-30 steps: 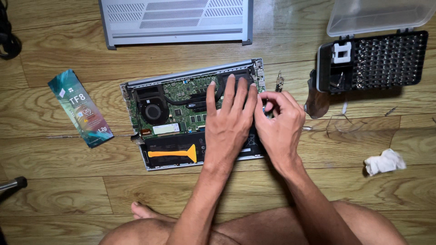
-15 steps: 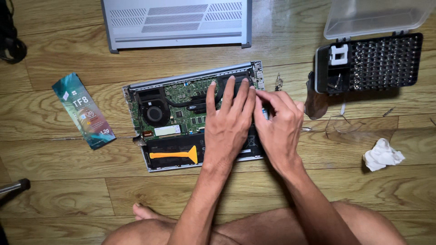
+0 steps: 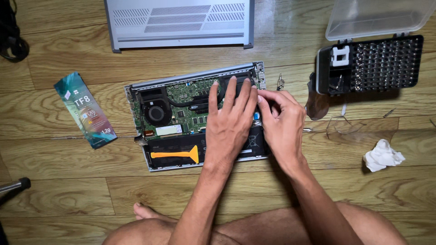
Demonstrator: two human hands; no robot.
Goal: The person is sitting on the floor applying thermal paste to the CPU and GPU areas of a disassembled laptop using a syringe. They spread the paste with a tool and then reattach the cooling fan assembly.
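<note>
An opened laptop (image 3: 154,131) lies bottom-up on the wooden floor, its green board, black fan (image 3: 156,113) and black battery exposed. My left hand (image 3: 229,124) rests flat on the right half of the board, fingers spread and pointing away from me. My right hand (image 3: 284,122) sits beside it at the laptop's right edge, fingertips pinched together against the board near my left fingertips. Whatever the fingers pinch is hidden. An orange pry tool (image 3: 177,154) lies on the battery, left of my left wrist.
The silver bottom cover (image 3: 179,22) lies beyond the laptop. A black bit set (image 3: 381,63) with its clear lid (image 3: 377,16) stands at the upper right. A teal packet (image 3: 85,109) lies left, a crumpled white tissue (image 3: 382,155) right. My legs fill the lower edge.
Both hands have stayed on the laptop's right half. My right fingertips have crept slightly left toward my left fingers. The view has shifted a little.
</note>
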